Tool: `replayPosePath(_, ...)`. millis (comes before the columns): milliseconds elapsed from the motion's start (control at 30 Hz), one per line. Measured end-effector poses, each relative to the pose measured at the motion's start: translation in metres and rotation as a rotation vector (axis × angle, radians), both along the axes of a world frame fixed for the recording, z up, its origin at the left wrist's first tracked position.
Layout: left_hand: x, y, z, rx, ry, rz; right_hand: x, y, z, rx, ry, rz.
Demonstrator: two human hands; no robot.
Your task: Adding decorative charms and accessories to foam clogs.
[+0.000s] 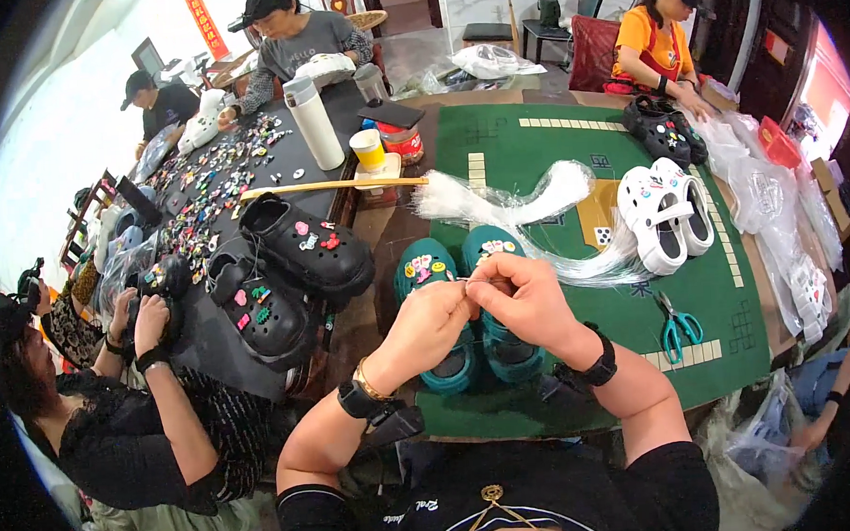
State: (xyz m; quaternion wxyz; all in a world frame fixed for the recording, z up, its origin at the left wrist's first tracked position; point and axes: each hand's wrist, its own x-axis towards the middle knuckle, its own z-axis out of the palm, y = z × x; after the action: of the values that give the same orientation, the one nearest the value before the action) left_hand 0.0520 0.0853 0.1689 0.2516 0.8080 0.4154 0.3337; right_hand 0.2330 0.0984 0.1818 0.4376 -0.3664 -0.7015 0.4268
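A pair of teal clogs stands side by side in front of me on a green mat. Colourful charms sit on the toe of the left clog and on that of the right clog. Over the gap between them, my left hand and my right hand meet with closed, pinching fingertips. Something thin and pale shows at the fingertips, too small to name. Beyond the clogs lies a bundle of clear, thin strands, its loose ends trailing right. Teal-handled scissors rest right of my right hand.
Black clogs with charms, a white bottle, a yellow cup and many scattered charms are at left. White clogs, black clogs and plastic bags lie right. Several people work around the tables.
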Motion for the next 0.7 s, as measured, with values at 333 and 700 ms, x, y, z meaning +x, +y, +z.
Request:
replayPosePath(333,0.009,-0.008,-0.003,-0.330,-0.551,0.177,0.002,0.002,-0.012,-0.043,0.099,-0.060)
replayPosePath(700,0.003,-0.010,-0.008,-0.371,-0.532,0.271,0.006,0.006,-0.027,0.059,0.111,-0.108)
